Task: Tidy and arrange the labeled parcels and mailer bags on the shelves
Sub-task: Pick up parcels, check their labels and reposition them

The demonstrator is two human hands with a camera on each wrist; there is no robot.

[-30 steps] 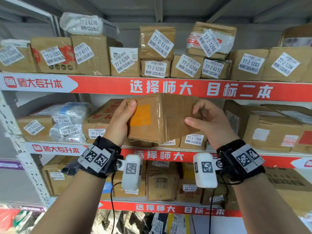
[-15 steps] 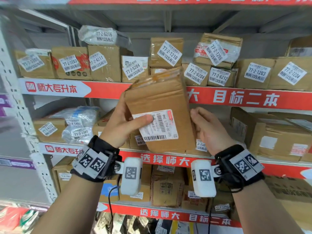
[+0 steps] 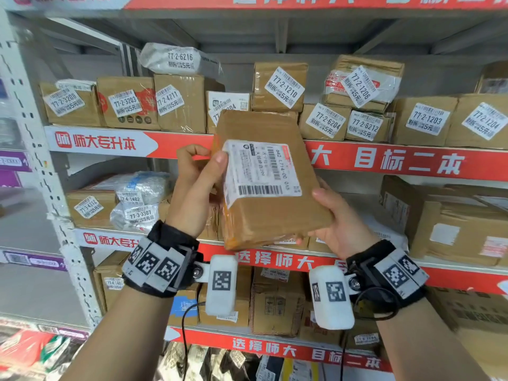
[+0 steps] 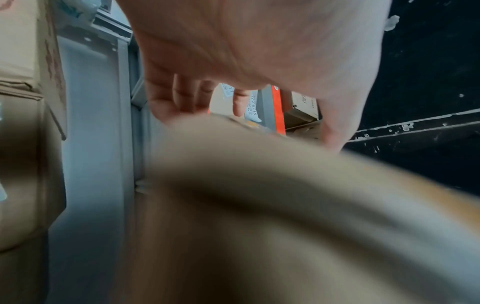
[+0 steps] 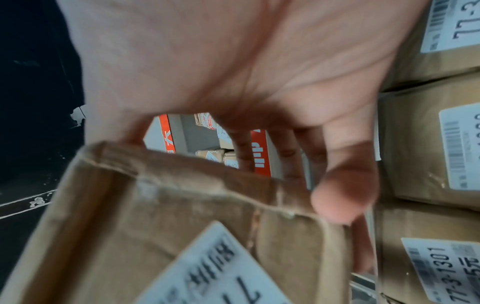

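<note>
Your left hand (image 3: pixel 192 188) and right hand (image 3: pixel 338 224) both grip a taped, creased cardboard box (image 3: pixel 270 213), held upright before the shelf (image 3: pixel 384 160). The right-wrist view alone shows a second label (image 5: pixel 207 267) underneath.
</note>
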